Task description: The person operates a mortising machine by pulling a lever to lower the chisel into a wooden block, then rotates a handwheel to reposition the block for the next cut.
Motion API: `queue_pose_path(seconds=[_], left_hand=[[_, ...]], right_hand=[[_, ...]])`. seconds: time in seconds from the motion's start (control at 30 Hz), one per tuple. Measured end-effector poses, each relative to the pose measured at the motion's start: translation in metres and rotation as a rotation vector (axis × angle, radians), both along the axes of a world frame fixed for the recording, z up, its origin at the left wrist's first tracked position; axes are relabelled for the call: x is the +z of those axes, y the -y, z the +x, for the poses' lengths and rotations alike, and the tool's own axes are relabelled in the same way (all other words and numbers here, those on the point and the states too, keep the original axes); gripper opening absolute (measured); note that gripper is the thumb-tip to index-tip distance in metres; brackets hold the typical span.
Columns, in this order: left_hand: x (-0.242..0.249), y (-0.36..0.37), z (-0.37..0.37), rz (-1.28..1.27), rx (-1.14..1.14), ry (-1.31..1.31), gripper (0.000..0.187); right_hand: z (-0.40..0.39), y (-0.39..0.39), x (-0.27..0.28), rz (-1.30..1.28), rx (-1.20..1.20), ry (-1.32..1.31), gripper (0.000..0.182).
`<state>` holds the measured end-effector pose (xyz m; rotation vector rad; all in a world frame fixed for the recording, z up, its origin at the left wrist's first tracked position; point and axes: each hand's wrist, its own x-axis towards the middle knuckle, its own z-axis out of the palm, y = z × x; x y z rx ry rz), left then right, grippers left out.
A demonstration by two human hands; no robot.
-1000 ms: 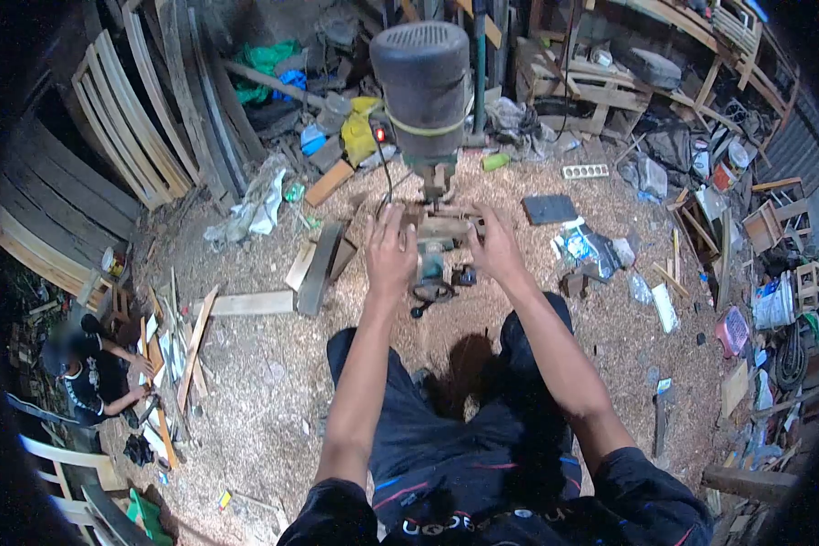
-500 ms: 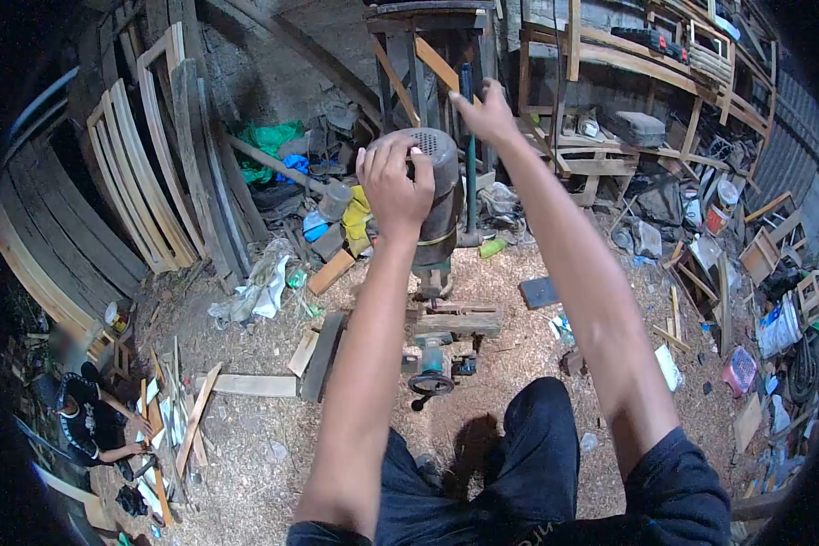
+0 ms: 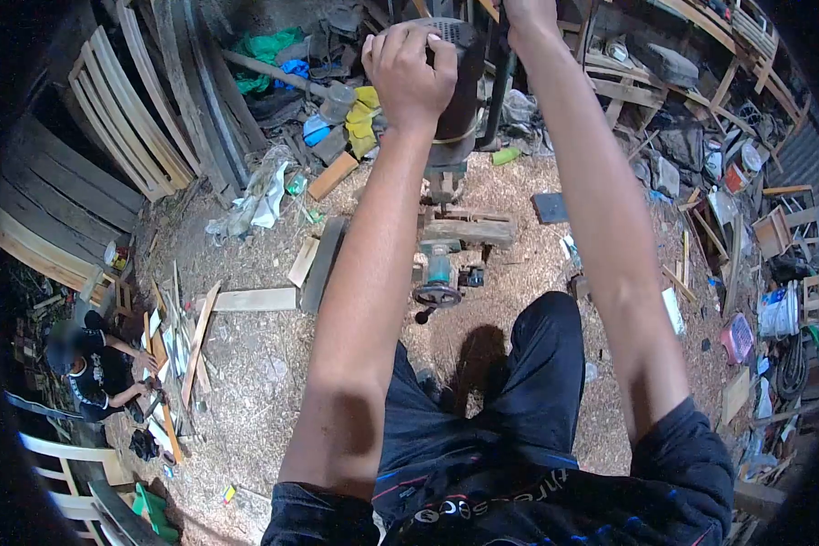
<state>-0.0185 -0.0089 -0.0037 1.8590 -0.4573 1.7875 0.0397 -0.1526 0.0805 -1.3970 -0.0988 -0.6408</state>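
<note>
A dark cylindrical motor housing [image 3: 461, 82] with a perforated top stands upright in front of me. My left hand [image 3: 411, 68] rests on its top edge, fingers curled over the rim. Raised at the top edge of the view, my right hand [image 3: 530, 16] is beside a dark vertical pole [image 3: 499, 100]; its fingers are largely cut off by the frame. Below the motor are a wooden block [image 3: 469, 229] on the machine's table and a handwheel [image 3: 437, 295].
At the lower left another person [image 3: 91, 369] works with wood strips. Curved wooden pieces [image 3: 123, 118] lean on the left. A brick-like block [image 3: 333, 176], a dark flat slab [image 3: 550, 207] and a pink basket [image 3: 737, 337] lie on the shavings-covered floor.
The view has tilted down, so the machine and floor sit higher. My right hand has moved up toward the top edge. My left hand stays on the motor.
</note>
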Motion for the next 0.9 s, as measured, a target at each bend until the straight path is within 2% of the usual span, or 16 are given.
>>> queue_pose_path(seconds=[0.03,0.13,0.2,0.23,0.27,0.33,0.37,0.47,0.53,0.6,0.63,0.67,0.73,0.83,0.9], left_hand=[[-0.003,0.000,0.002,-0.010,-0.003,-0.045,0.019],[-0.009,-0.003,0.001,-0.003,-0.019,-0.044,0.019],[-0.011,-0.005,-0.008,0.008,-0.066,-0.119,0.021],[-0.014,-0.005,-0.014,0.012,-0.091,-0.159,0.022],[-0.019,-0.007,-0.016,0.015,-0.107,-0.153,0.025],[-0.033,-0.011,-0.021,0.026,-0.138,-0.140,0.033],[-0.045,-0.012,-0.032,0.011,-0.198,-0.215,0.040],[-0.081,-0.007,-0.091,-0.143,-0.414,-0.339,0.041],[-0.132,-0.024,-0.123,-0.097,-0.350,-0.558,0.043],[-0.175,-0.037,-0.159,-0.108,-0.289,-0.791,0.040],[-0.199,-0.044,-0.172,-0.113,-0.266,-0.865,0.039],[-0.224,-0.048,-0.182,-0.119,-0.243,-0.937,0.037],[-0.271,-0.049,-0.204,-0.126,-0.187,-1.051,0.037],[-0.306,-0.050,-0.218,-0.062,-0.193,-1.132,0.040],[-0.326,-0.047,-0.229,-0.040,-0.193,-1.164,0.044]], right_hand=[[-0.015,-0.003,-0.005,0.050,-0.016,0.032,0.054],[-0.047,0.006,-0.036,0.010,0.100,0.090,0.063],[-0.089,0.014,-0.058,-0.062,0.273,0.147,0.049],[-0.115,0.006,-0.066,-0.045,0.218,0.231,0.047],[-0.139,-0.002,-0.074,-0.030,0.165,0.317,0.053],[-0.170,0.001,-0.109,-0.023,0.195,0.325,0.049],[-0.185,0.002,-0.126,-0.027,0.229,0.345,0.046],[-0.230,0.008,-0.188,-0.042,0.345,0.377,0.038],[-0.260,0.010,-0.223,-0.137,0.320,0.351,0.032],[-0.291,0.008,-0.249,-0.238,0.266,0.208,0.035],[-0.306,0.008,-0.262,-0.288,0.236,0.138,0.040],[-0.318,0.014,-0.275,-0.390,0.301,0.074,0.053],[-0.334,0.013,-0.312,-0.433,0.247,0.038,0.060],[-0.333,0.007,-0.330,-0.836,0.035,-0.039,0.059],[-0.314,-0.006,-0.311,-0.851,0.080,-0.431,0.051]])
